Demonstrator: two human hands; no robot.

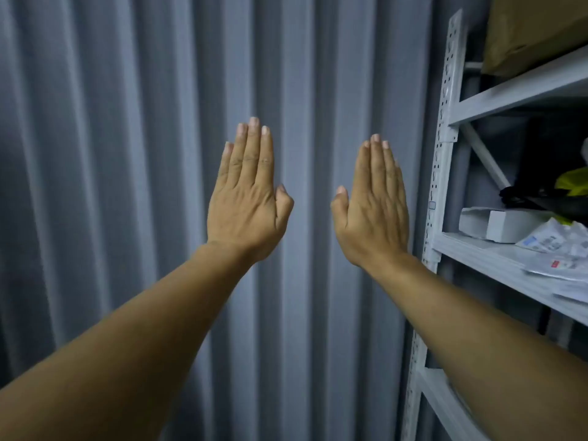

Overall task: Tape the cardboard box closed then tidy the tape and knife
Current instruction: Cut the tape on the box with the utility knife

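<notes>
- Brown package (537, 30), top shelf: cut off by upper and right edges.
- Yellow-green item (572, 181), middle shelf (496, 262): cut off at right edge; identity unclear.
- Papers (560, 246), shelf front edge: print too small to read.
- Both forearms: cut off at lower edge.

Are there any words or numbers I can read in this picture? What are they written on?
None can be read.
The papers and packets on the grey shelf have printed labels and barcodes, but they are too small and blurred.
The white box and the brown package show no writing.
The left hand and right hand hold nothing.
</notes>
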